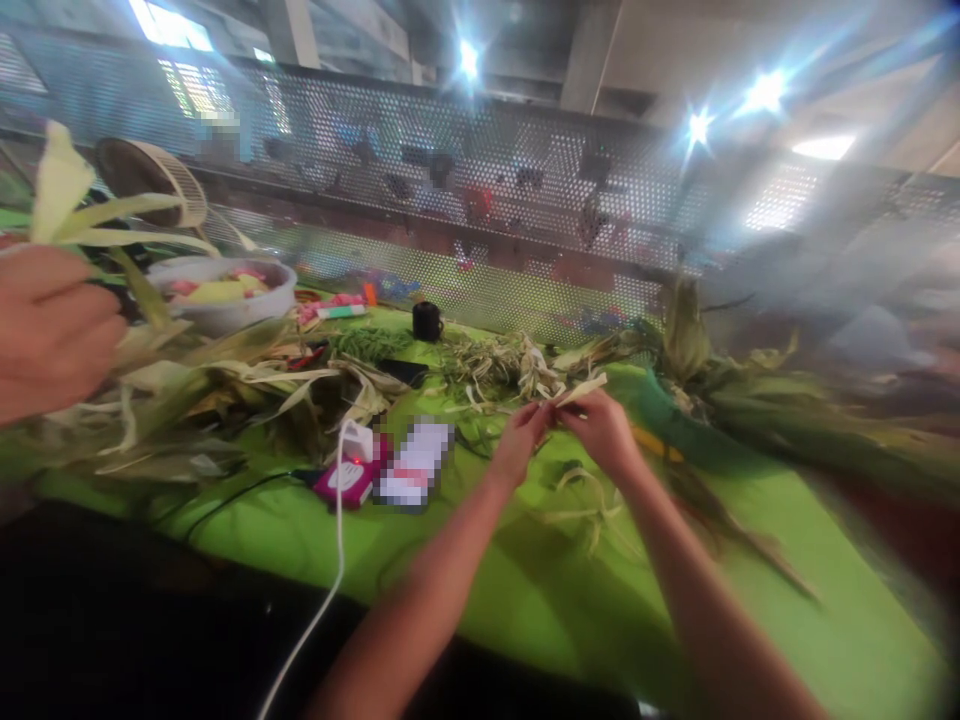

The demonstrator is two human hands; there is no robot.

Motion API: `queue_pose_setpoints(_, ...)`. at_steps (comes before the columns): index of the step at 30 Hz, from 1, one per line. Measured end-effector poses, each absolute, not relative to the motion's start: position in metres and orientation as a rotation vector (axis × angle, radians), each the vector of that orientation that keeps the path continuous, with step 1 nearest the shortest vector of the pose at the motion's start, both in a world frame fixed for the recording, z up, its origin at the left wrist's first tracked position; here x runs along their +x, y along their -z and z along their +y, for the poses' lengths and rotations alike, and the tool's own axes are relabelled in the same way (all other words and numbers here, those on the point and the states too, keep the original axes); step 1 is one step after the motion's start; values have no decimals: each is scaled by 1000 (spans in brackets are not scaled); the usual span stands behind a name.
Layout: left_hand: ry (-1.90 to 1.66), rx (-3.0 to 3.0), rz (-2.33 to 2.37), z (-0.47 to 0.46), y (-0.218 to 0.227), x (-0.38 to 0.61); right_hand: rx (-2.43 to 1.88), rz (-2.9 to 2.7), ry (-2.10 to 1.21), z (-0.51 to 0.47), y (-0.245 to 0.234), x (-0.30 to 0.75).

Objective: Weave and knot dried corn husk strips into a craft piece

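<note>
My left hand (519, 440) and my right hand (604, 430) are close together above the green table (510, 590). The fingers of both are pinched on a pale strip of corn husk (586, 388), whose free end sticks up to the right. My fingertips hide part of the strip. Thin husk strands (592, 505) lie on the table beneath my right wrist. Just beyond my hands is a heap of shredded and tied dry husk (499, 365).
A co-worker's hand (52, 330) holds husk leaves at the left. Husks (180, 415), a bowl (289, 285), a black mug (427, 322), a phone (416, 463) and a purple power socket (346, 483) with a white cable (339, 560) occupy the table. A green basket (675, 420) stands right.
</note>
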State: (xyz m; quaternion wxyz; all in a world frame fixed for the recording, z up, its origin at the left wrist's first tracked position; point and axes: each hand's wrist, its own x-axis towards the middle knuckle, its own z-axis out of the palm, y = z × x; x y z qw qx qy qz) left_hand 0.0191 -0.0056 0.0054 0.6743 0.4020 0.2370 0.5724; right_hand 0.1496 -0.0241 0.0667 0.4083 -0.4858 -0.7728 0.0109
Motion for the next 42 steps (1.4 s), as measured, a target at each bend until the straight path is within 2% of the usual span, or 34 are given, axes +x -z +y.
queue_pose_setpoints(7,-1297,900,525,-7,-8,18,-1187,-1814,-225,-24,-62,149)
queue_pose_setpoints(14,-1269,904,618,-9,-10,16,-1242,-1733,-226,-24,-68,153)
queue_pose_setpoints(21,-1237,938,627,-11,-15,15,-1230,-1731,-712,-15,-77,166)
queue_pose_setpoints(24,-1227,1002,652,-12,-15,14,-1230,-1720,-816,-13,-81,169)
queue_pose_setpoints(33,-1277,1056,651,-9,-11,15,-1279,-1653,-720,-21,-84,161)
queue_pose_setpoints(42,-1281,968,616,-8,-9,18,-1334,-1842,-280,-29,-80,165)
